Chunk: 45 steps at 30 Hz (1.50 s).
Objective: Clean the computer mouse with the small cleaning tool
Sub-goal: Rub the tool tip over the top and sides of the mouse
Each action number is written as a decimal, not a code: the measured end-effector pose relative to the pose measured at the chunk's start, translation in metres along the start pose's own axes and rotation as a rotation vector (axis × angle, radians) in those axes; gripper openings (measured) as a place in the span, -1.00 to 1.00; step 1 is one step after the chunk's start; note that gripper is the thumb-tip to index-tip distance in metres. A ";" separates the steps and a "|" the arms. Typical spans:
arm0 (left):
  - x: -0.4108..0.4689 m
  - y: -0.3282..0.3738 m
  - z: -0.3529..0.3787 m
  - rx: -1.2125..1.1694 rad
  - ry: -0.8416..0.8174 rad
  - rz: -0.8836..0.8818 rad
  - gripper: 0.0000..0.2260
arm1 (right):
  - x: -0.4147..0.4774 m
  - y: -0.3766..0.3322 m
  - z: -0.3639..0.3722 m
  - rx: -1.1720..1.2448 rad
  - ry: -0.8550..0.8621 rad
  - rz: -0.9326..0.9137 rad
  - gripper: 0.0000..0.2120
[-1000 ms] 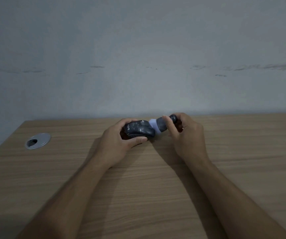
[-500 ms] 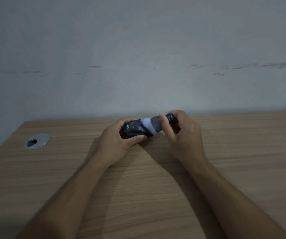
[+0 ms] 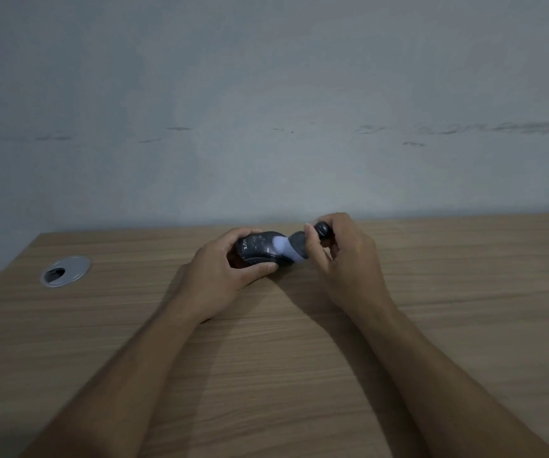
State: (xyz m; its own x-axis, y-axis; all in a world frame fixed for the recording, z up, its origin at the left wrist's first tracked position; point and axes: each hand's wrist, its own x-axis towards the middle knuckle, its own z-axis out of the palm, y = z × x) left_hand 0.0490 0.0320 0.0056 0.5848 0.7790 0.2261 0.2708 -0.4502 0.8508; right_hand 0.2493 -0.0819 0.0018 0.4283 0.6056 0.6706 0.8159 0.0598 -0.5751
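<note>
A dark computer mouse (image 3: 256, 247) with pale lettering on its back end lies on the wooden desk (image 3: 299, 358) near the far edge. My left hand (image 3: 220, 272) wraps it from the left, thumb along its near side. My right hand (image 3: 346, 259) grips the small cleaning tool (image 3: 294, 246), a dark grey stubby handle with a round black end and a pale lilac pad. The pad lies pressed on top of the mouse. Most of the mouse's left side is hidden by my fingers.
A round silver cable grommet (image 3: 65, 271) is set into the desk at the far left. A pale scuffed wall (image 3: 266, 110) rises right behind the desk's far edge. The desk's left edge slants away at the left.
The tool's pale pad has slid leftward, from the mouse's right end up onto its top. My right hand followed slightly. The left hand kept its hold.
</note>
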 end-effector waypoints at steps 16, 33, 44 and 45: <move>0.000 0.002 0.002 -0.032 -0.012 -0.007 -0.51 | 0.002 0.005 -0.004 0.028 0.086 0.088 -0.85; 0.000 0.001 0.000 0.013 0.004 0.008 -0.56 | -0.005 -0.008 -0.001 0.008 -0.010 -0.061 -0.87; 0.000 -0.001 -0.003 0.028 -0.010 -0.004 -0.50 | -0.001 -0.007 -0.001 0.060 -0.021 0.056 -0.83; 0.000 -0.001 -0.002 0.017 -0.012 -0.003 -0.50 | -0.001 -0.007 -0.001 0.064 -0.029 0.053 -0.82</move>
State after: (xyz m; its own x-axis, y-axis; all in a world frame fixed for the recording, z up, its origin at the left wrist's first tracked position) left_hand 0.0470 0.0340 0.0056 0.5933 0.7751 0.2174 0.2853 -0.4550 0.8436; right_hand 0.2439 -0.0841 0.0056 0.4579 0.6321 0.6251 0.7654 0.0772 -0.6389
